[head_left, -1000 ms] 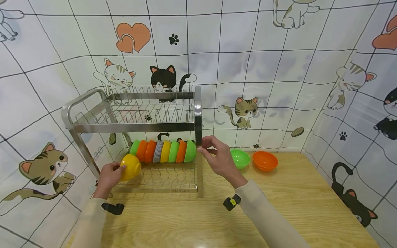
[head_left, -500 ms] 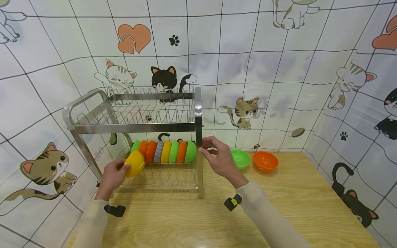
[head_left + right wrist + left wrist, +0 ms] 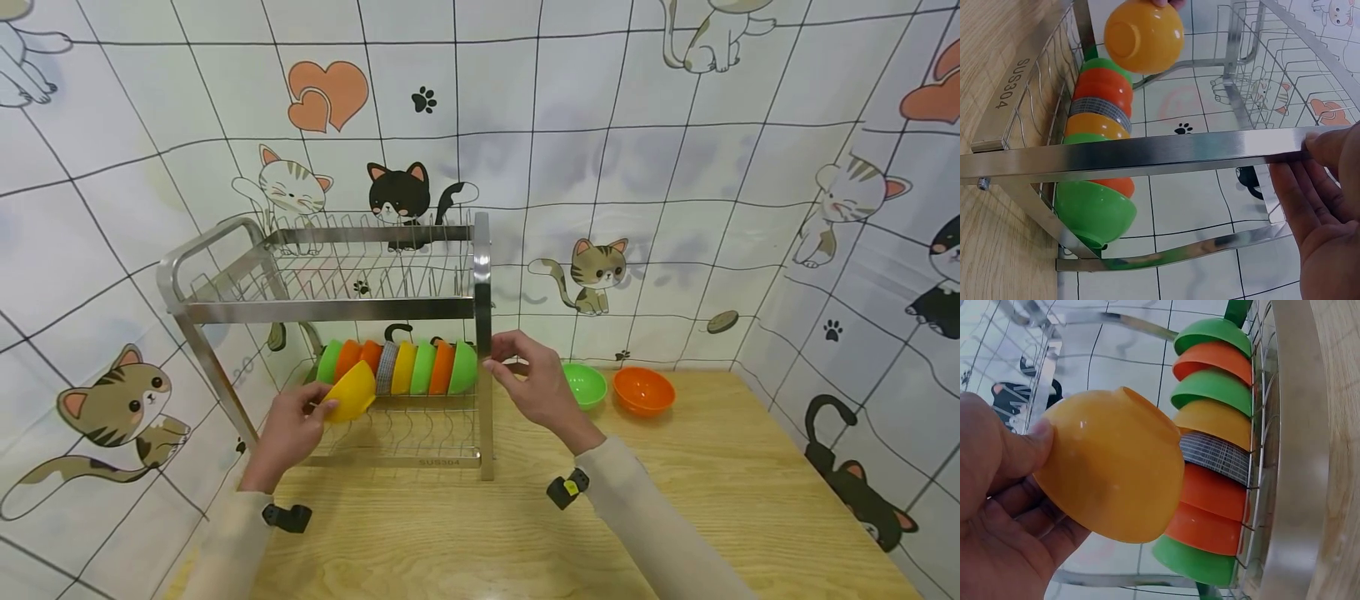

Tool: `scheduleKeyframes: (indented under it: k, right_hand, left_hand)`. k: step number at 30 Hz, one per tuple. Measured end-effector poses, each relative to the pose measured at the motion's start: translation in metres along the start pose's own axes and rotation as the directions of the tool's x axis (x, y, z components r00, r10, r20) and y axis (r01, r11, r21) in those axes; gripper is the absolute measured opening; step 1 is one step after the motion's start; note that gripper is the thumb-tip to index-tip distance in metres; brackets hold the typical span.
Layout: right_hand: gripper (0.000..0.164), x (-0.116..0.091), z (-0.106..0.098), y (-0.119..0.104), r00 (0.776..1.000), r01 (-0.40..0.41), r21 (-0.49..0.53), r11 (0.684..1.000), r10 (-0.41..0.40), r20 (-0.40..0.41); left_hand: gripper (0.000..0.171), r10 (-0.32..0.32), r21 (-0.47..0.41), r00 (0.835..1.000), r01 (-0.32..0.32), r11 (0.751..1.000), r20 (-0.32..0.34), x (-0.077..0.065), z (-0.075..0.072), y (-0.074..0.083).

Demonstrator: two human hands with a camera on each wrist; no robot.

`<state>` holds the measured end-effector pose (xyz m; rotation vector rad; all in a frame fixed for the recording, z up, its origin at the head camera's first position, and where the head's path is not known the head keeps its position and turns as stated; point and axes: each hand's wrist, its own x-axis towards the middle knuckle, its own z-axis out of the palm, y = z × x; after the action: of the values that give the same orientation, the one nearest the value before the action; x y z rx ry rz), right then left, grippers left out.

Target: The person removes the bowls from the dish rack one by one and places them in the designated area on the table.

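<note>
Eight bowls (image 3: 402, 369) already line the lower shelf of the rack (image 3: 330, 312); the yellow bowl (image 3: 351, 393), pinched in the left hand's (image 3: 291, 423) grip near them, looks yet to join. The right hand (image 3: 534, 383) grasps the rack's post (image 3: 486, 425). A green bowl (image 3: 585, 385) and an orange bowl (image 3: 643, 390) remain on the counter (image 3: 420, 533).

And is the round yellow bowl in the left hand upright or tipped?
Tipped: the yellow bowl shows its foot to the right wrist camera.
</note>
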<state>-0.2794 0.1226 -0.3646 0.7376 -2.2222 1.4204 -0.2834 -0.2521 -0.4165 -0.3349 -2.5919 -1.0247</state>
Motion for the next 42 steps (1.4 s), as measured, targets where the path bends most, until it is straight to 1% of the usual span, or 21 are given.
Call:
scheduleKeyframes:
  k: [4,8,10,14,17,22,25,29,31,32,37,40,42]
  right_hand:
    - [0.027,-0.001,-0.001,0.001,1.0,-0.004,0.0,1.0,0.004,0.003]
    - [0.028,-0.001,-0.001,0.001,1.0,-0.003,-0.007,1.0,0.003,0.004]
    - [0.028,-0.001,-0.001,0.001,1.0,-0.003,-0.015,1.0,0.003,0.002]
    - [0.028,-0.001,-0.001,0.001,1.0,-0.008,-0.028,1.0,0.008,-0.005]
    - [0.028,-0.001,-0.001,0.003,1.0,-0.008,-0.022,1.0,0.008,-0.01]
    - [0.027,-0.002,-0.001,0.003,1.0,-0.002,-0.014,1.0,0.002,-0.017]
    - [0.026,-0.002,-0.001,0.002,1.0,0.001,-0.019,1.0,-0.001,-0.019]
    - [0.026,-0.002,-0.002,0.001,1.0,0.013,-0.024,1.0,-0.013,-0.021]
    - [0.027,-0.002,-0.002,0.001,1.0,0.023,-0.025,0.999,-0.023,-0.017]
    - [0.027,-0.002,-0.002,0.002,0.999,0.029,-0.026,0.999,-0.03,-0.014]
    - [0.028,-0.005,-0.009,0.004,0.999,0.045,-0.048,0.998,-0.044,0.015]
    - [0.03,-0.009,-0.016,0.006,0.998,0.059,-0.062,0.996,-0.057,0.032]
    - [0.032,-0.011,-0.02,0.007,0.996,0.081,-0.058,0.995,-0.079,0.042]
  left_hand:
    - [0.015,0.105,0.012,0.994,-0.105,0.994,-0.013,-0.004,0.003,0.007]
    - [0.013,0.18,0.006,0.984,-0.179,0.984,-0.016,-0.008,0.004,0.012]
    - [0.013,0.22,0.005,0.975,-0.22,0.975,-0.019,-0.009,0.004,0.016]
    - [0.013,0.313,0.025,0.949,-0.312,0.95,-0.042,-0.01,0.004,0.023]
    - [0.013,0.36,0.051,0.932,-0.357,0.933,-0.055,-0.012,0.003,0.03]
    - [0.016,0.402,0.095,0.915,-0.397,0.913,-0.041,-0.017,0.001,0.043]
    - [0.018,0.446,0.101,0.895,-0.441,0.892,-0.03,-0.018,0.002,0.05]
    - [0.02,0.527,0.092,0.849,-0.522,0.848,-0.038,-0.02,0.004,0.057]
    - [0.021,0.553,0.101,0.832,-0.547,0.831,-0.043,-0.021,0.004,0.062]
    - [0.021,0.563,0.102,0.825,-0.557,0.824,-0.045,-0.023,0.004,0.064]
    - [0.021,0.597,0.091,0.802,-0.592,0.801,-0.029,-0.029,0.007,0.077]
    - [0.022,0.626,0.079,0.779,-0.622,0.779,-0.031,-0.03,0.008,0.083]
    - [0.021,0.635,0.079,0.772,-0.632,0.771,-0.025,-0.031,0.009,0.087]
